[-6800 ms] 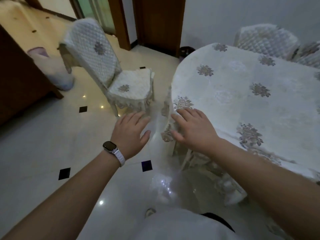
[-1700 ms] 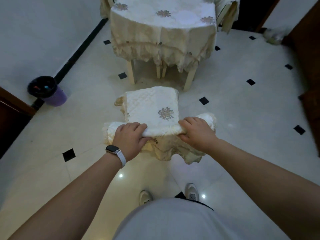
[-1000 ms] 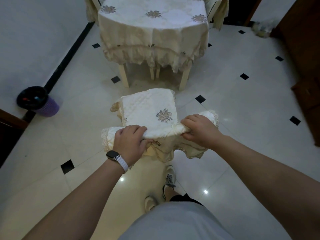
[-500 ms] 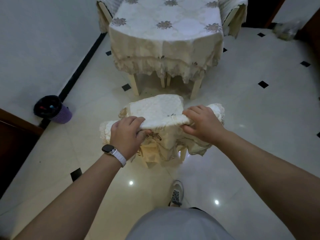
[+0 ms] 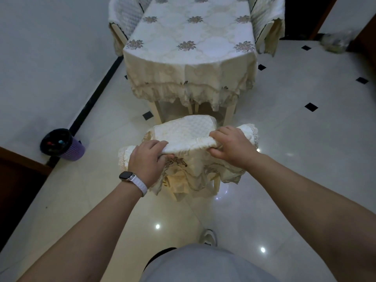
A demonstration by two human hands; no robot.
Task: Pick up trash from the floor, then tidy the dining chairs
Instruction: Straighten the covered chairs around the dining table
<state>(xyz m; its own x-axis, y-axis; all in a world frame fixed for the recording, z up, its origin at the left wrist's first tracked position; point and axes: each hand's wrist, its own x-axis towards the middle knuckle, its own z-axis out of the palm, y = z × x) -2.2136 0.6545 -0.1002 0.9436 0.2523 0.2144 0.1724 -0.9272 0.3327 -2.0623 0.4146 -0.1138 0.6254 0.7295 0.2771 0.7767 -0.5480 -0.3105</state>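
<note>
A dining chair (image 5: pixel 184 132) in a cream quilted cover stands just in front of me, its seat facing the table. My left hand (image 5: pixel 147 159) grips the top of its backrest on the left. My right hand (image 5: pixel 232 148) grips the same top edge on the right. The chair's front edge is close to the near end of the dining table (image 5: pixel 191 43), which wears a cream floral cloth with a lace skirt. The backrest top is tipped toward me.
Two more covered chairs sit at the table's far left (image 5: pixel 124 19) and far right (image 5: pixel 267 21). A purple trash bin (image 5: pixel 62 145) with a black liner stands by the left wall. A bag (image 5: pixel 335 41) lies at the far right. White tiled floor surrounds the table.
The chair has moved forward toward the table with both hands still holding its backrest. I have stepped closer, and the table now fills more of the view.
</note>
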